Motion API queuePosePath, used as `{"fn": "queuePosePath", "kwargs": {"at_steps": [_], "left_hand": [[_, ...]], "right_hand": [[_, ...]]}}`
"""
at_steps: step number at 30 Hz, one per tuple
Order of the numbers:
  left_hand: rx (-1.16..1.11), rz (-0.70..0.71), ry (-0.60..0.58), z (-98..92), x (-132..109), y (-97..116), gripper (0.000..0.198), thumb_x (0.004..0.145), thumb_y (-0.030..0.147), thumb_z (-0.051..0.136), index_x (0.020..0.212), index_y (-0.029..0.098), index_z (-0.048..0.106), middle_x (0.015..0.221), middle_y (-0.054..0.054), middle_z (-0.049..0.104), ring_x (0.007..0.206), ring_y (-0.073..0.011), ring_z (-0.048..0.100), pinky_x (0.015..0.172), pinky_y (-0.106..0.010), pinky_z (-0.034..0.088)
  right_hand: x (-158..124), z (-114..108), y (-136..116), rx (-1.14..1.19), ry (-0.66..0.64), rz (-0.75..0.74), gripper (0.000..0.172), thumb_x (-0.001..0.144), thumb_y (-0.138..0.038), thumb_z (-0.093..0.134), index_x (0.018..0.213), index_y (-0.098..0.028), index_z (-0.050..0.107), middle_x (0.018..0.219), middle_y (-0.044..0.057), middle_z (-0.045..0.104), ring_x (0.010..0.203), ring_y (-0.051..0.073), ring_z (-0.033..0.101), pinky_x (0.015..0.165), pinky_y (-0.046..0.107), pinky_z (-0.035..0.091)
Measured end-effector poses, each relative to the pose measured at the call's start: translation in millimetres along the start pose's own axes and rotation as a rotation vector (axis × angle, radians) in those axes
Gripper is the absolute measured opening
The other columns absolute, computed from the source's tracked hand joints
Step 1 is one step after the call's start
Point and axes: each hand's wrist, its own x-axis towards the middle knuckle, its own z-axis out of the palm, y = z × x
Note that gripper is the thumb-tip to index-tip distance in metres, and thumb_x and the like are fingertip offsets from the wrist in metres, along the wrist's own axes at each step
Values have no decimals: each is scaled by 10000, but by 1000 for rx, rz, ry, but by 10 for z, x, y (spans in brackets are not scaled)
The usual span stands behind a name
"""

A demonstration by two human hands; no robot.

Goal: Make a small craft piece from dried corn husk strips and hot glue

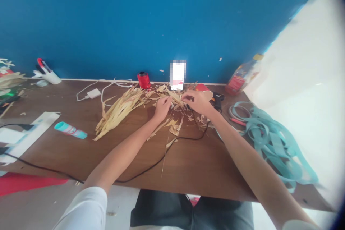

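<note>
Fingers [185,97] amid dried husk strips [121,111]

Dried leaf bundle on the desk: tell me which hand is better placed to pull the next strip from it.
Left, probably: the left hand sits nearer the bundle. The right hand lies farther off, its fingers among the loose scraps.

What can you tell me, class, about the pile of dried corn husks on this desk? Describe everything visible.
The dried corn husks are pale straw-yellow, papery, ragged strips, with long shreds and short broken scraps. They lie loosely spread on the brown tabletop, with scattered bits at the edges. A black cable runs among the scraps at the right. The left hand and right hand are at the heap's right part.
</note>
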Motion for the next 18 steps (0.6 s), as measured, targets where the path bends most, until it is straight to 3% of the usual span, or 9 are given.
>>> {"fn": "queuePosePath", "kwargs": {"at_steps": [2,4,7,18], "left_hand": [[-12,25,-1,0,4,-12,378,890,418,462,617,169,541,527,15,524,519,-113,490,552,-242,384],[-21,89,8,-2,15,-20,274,859,398,537,751,166,634,735,-35,665,694,-148,604,643,-256,448],[-9,166,45,-8,37,-29,229,788,343,651,933,167,678,1059,-92,683,950,-196,625,751,-278,478],[-95,25,13,28,72,-113,253,856,371,545,772,144,618,677,-24,616,650,-134,560,659,-256,434]], "right_hand": [[0,8,-3,2,0,-5,127,806,-171,561,835,-213,677,867,23,697,791,178,613,688,293,431],[-1,18,-7,-1,1,-5,121,805,-175,564,826,-213,677,861,23,697,788,180,615,690,294,431],[-6,29,-17,-8,1,0,116,803,-181,570,825,-212,679,860,25,698,780,180,614,689,294,430],[-7,40,-47,-27,-4,-16,116,800,-151,570,815,-207,671,855,14,698,784,173,616,688,280,421]]}}
